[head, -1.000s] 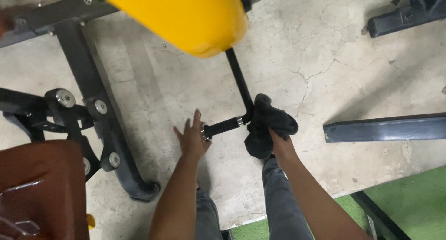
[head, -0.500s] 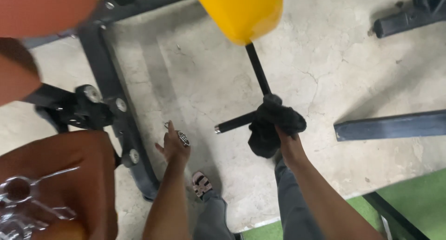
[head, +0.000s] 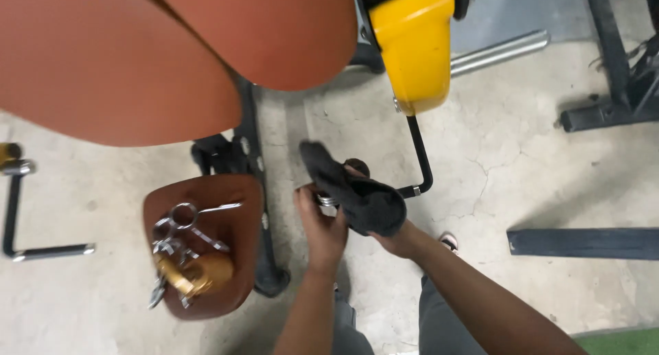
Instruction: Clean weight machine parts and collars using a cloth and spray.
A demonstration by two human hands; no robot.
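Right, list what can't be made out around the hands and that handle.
Head view only:
- Handle grip: mostly covered by the dark cloth and the left hand.
- Right hand: fingers hidden under the cloth.
- Yellow arm and brown pads: cut off by the top edge.
- Metal clips on the small brown seat: motion-blurred, shapes unclear.

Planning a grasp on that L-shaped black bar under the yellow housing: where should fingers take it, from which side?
Grip the short horizontal handle end, where the left hand and the right hand, with its dark cloth, already sit. It sticks out sideways from the bend, so come from below, on the person's side, fingers wrapping around it. The upright run lies close under the yellow housing.
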